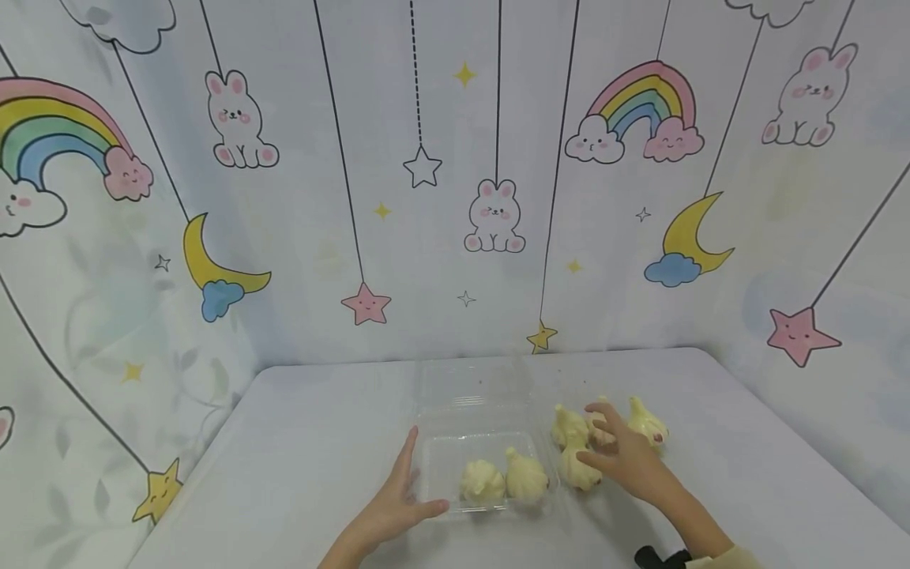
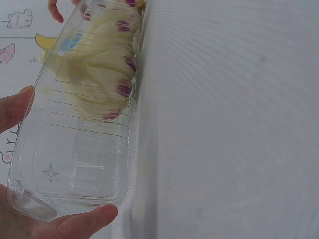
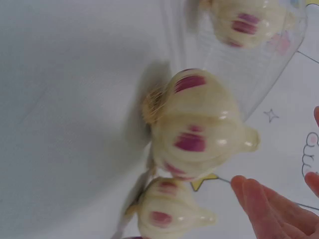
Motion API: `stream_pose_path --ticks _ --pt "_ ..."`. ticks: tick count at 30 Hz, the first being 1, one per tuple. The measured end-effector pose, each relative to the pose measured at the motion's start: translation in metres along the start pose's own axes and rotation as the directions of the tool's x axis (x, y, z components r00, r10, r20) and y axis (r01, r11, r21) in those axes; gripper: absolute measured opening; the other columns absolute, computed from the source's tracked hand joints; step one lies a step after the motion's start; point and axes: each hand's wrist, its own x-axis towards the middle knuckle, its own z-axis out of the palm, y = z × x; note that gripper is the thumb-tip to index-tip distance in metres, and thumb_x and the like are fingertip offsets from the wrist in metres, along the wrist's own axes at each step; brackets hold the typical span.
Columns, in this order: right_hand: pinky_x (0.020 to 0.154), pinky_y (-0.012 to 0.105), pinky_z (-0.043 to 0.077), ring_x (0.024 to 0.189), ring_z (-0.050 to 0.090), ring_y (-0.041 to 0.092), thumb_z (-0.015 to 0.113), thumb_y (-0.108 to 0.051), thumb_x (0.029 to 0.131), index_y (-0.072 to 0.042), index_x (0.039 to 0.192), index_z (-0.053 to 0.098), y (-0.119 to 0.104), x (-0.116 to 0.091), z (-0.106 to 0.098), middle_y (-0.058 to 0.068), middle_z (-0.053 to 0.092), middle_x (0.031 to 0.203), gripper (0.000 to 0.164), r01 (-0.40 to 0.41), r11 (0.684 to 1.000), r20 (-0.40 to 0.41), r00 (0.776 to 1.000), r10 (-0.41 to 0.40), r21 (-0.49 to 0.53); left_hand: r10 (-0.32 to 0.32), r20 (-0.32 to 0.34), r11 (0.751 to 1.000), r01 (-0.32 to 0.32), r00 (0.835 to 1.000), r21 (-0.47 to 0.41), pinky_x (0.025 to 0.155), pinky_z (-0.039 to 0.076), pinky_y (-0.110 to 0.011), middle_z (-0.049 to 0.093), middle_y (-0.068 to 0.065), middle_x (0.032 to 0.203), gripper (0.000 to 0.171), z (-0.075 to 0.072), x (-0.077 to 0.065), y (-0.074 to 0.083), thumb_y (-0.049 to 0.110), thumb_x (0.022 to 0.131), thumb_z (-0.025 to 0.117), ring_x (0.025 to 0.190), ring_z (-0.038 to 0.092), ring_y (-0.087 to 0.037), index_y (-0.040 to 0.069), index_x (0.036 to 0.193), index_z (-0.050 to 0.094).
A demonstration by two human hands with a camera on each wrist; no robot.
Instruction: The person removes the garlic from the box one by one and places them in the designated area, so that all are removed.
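A clear plastic container (image 1: 441,458) with its lid folded back holds two pale garlic bulbs (image 1: 483,480) along its front right. My left hand (image 1: 391,502) holds the container's front left corner, the thumb at the front rim and the fingers along the left wall. In the left wrist view, purple patches mark the bulbs (image 2: 102,74) behind the ribbed clear side. Right of the container, several more bulbs (image 1: 579,470) stand in a group. My right hand (image 1: 626,458) hovers over that group with thumb and fingers spread. In the right wrist view, its fingers (image 3: 269,209) are apart from the nearest bulb (image 3: 199,124).
The clear lid (image 1: 469,387) lies toward the back of the white table (image 1: 320,442). Behind rises a cloth backdrop (image 1: 298,237) printed with rabbits, stars and rainbows. A black strap or device (image 1: 661,557) is on the right wrist.
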Motion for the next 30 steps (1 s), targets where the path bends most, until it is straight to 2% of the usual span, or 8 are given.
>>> stream_pose_path --ticks 5,9,13,16,24,30 --pt "0.066 0.04 0.054 0.101 0.058 0.04 0.071 -0.025 0.08 -0.016 0.129 0.038 -0.011 -0.002 0.003 0.029 0.048 0.127 0.06 0.046 0.998 -0.067 0.997 -0.044 0.03 0.0 -0.001 1.0 0.0 1.0 -0.001 0.092 0.029 -0.068 -0.009 -0.027 0.148 0.111 0.001 0.0 0.0 0.022 0.076 0.075 0.123 0.018 -0.06 0.012 0.146 -0.011" --pt "0.072 0.04 0.054 0.101 0.058 0.037 0.071 -0.021 0.08 -0.02 0.128 0.042 -0.02 -0.004 0.009 0.025 0.049 0.127 0.056 0.076 0.991 -0.094 0.993 -0.066 0.107 -0.006 -0.006 1.0 0.006 1.0 -0.005 0.092 0.029 -0.067 -0.009 -0.028 0.148 0.111 0.001 0.001 0.0 0.02 0.076 0.075 0.123 0.018 -0.06 0.012 0.146 -0.011" --pt "0.07 0.035 0.055 0.102 0.057 0.038 0.072 -0.017 0.08 -0.022 0.126 0.045 -0.025 -0.005 0.018 0.023 0.05 0.127 0.054 0.135 0.976 -0.105 0.987 -0.118 0.172 -0.012 -0.004 1.0 0.012 1.0 -0.009 0.092 0.029 -0.067 -0.009 -0.028 0.147 0.111 0.001 0.0 0.0 0.02 0.076 0.075 0.123 0.018 -0.06 0.013 0.146 -0.011" --pt "0.069 0.029 0.054 0.104 0.056 0.039 0.072 -0.018 0.08 -0.022 0.128 0.045 -0.028 -0.005 0.028 0.021 0.049 0.128 0.055 0.179 0.96 -0.088 0.983 -0.164 0.216 -0.006 -0.005 1.0 0.006 1.0 -0.012 0.092 0.029 -0.067 -0.01 -0.028 0.148 0.111 0.0 0.0 0.0 0.021 0.076 0.075 0.123 0.018 -0.059 0.014 0.146 -0.011" --pt "0.073 0.025 0.053 0.112 0.05 0.038 0.072 -0.025 0.08 -0.022 0.133 0.042 -0.037 -0.008 0.043 0.017 0.043 0.134 0.061 0.188 0.937 0.006 0.98 -0.199 0.295 -0.002 -0.005 1.0 0.002 1.0 -0.007 0.092 0.029 -0.067 -0.01 -0.028 0.147 0.11 0.0 -0.001 -0.002 0.02 0.076 0.075 0.123 0.019 -0.06 0.014 0.146 -0.01" --pt "0.074 0.025 0.053 0.117 0.045 0.04 0.071 -0.024 0.08 -0.02 0.136 0.039 -0.043 -0.006 0.053 0.012 0.037 0.14 0.064 0.249 0.905 0.055 0.957 -0.284 0.345 -0.008 0.003 1.0 0.008 1.0 -0.011 0.092 0.031 -0.066 -0.011 -0.028 0.147 0.11 0.002 -0.001 -0.001 0.021 0.076 0.074 0.122 0.019 -0.06 0.014 0.146 -0.011"
